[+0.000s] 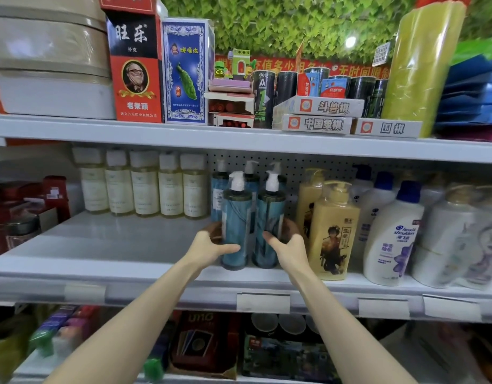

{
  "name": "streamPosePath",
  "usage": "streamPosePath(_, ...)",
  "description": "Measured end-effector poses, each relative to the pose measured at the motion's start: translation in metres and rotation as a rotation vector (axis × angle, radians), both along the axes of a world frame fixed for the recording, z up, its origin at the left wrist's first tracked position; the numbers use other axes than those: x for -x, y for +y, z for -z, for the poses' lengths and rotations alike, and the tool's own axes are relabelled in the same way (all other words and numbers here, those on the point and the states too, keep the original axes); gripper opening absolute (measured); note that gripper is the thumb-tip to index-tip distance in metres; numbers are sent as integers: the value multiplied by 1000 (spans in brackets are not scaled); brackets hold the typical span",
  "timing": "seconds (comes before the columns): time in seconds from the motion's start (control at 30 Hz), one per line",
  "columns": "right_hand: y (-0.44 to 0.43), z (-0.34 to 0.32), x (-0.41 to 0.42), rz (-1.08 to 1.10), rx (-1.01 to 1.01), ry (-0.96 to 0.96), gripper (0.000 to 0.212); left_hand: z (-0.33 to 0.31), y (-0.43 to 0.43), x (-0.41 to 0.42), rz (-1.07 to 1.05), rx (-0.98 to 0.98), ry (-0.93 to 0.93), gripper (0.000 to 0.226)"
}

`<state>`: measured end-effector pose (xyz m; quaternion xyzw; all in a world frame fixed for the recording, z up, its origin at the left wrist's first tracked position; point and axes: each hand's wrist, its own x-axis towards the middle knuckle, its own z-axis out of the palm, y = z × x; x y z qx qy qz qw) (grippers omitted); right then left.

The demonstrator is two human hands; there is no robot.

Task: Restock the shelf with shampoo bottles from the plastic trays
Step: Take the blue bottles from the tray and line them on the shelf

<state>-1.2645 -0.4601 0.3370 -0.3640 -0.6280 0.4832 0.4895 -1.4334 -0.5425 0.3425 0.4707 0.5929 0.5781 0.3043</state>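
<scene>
The person's left hand [211, 245] is wrapped around the left blue bottle [236, 217], with the thumb in front and the fingers behind. The right hand [287, 246] grips the right blue bottle [268, 214] the same way. Both bottles stand upright, side by side, near the front of the middle shelf [100, 245]. More blue pump bottles [218, 189] stand just behind them, so the way to the back is blocked. Close on the right is a yellow bottle [333, 231], just beside the right hand, and then a white bottle [391, 239]. Far back on the left is a row of pale bottles [145, 187], with bare shelf in front of them. Red boxes [53, 195] sit at the far left.
</scene>
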Motion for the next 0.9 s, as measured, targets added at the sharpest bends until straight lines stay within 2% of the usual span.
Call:
streamPosePath(0.1, -1, 0, 3, 17, -11, -21, 64, 1, 3, -6, -9, -7, -5, 54)
streamPosePath(0.23, -2, 0, -1, -46, 37, 4, 59, -1, 3, 0, 55, 41, -17, 61)
streamPosePath(0.37, 5, 3, -1, -27, 51, -22, 59, 1, 0, 1, 20, 14, -19, 53)
streamPosePath(0.47, 5, 7, 3, 32, 55, -43, 68, 4, 3, -5, -43, -8, 22, 57)
streamPosePath(0.57, 3, 8, 3, 49, 35, -29, 75, 5, 5, -5, -13, 27, 18, 64)
streamPosePath(0.7, 3, 9, 1, -14, 42, -42, 70, 5, 2, 3, 53, 76, -16, 61)
streamPosePath(0.9, 6, 11, 2, 67, 33, -49, 79, 4, 5, -8, 6, 45, -17, 55)
